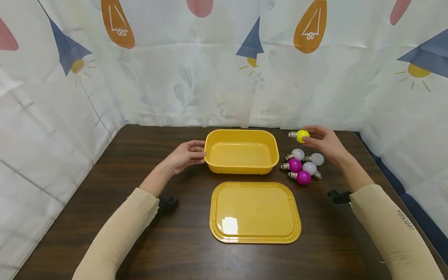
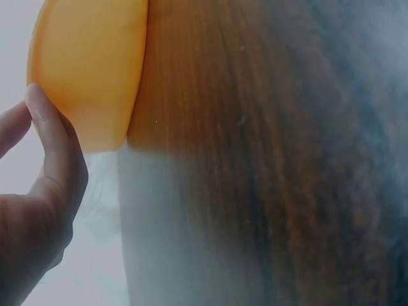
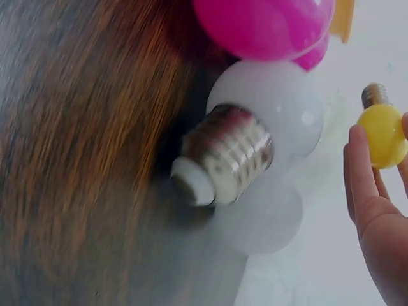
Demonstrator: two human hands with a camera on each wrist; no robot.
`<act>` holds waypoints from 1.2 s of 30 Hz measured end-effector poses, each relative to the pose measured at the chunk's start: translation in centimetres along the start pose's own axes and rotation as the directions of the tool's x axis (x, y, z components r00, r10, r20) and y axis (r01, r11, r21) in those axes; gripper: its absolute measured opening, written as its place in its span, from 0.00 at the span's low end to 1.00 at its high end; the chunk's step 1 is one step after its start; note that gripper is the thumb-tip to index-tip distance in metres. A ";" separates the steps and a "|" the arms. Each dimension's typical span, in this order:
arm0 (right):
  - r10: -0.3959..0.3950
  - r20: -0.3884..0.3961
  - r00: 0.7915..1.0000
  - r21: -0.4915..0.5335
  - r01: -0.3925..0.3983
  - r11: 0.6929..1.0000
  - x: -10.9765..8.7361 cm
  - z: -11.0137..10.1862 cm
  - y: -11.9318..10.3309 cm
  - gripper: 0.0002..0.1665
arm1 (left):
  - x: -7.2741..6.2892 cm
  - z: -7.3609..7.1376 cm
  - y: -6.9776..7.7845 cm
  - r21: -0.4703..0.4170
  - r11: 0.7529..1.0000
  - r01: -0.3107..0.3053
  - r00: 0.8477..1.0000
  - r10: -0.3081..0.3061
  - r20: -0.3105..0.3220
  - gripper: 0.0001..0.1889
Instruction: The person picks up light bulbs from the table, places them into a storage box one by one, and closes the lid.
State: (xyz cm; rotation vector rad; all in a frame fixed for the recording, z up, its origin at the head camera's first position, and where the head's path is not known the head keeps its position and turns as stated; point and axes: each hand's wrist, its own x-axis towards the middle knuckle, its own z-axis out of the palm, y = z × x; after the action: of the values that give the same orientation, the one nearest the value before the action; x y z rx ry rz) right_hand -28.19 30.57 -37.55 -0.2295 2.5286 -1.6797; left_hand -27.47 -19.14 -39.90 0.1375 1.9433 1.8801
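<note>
Between the thumb and fingers of my right hand (image 1: 323,143) is a yellow light bulb (image 1: 303,136), its metal screw base pointing left. It is held over the far right of the table, and shows again at the right of the right wrist view. Just nearer lie white bulbs (image 1: 317,159) and magenta bulbs (image 1: 303,177) in a loose cluster. My left hand (image 1: 183,156) holds the left end of a yellow plastic container (image 1: 241,170), thumb and fingertips at its rim. The container stands upright with its inside bare.
A flat yellow lid (image 1: 255,214) lies on the dark wooden table (image 1: 168,241), in front of the container. Patterned white cloth (image 1: 217,77) hangs behind the table and along both sides.
</note>
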 end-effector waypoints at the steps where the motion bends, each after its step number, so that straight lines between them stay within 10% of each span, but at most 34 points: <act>1: -0.002 0.003 1.000 -0.006 0.002 1.000 0.0 0.2 -0.1 0.33 | 0.0 0.0 0.0 -0.001 1.000 0.002 1.000 -0.002 0.000 0.32; 36: -0.094 0.167 0.982 -0.029 0.100 0.995 0.3 5.9 -3.3 0.27 | 0.0 0.0 -0.4 -0.018 1.000 0.005 1.000 -0.005 -0.005 0.31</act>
State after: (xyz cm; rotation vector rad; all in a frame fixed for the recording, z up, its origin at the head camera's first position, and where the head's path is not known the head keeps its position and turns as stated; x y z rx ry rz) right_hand -27.30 23.85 -36.77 -0.4812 2.4643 -1.5743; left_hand -27.39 -19.13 -40.30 0.1218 1.9276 1.8965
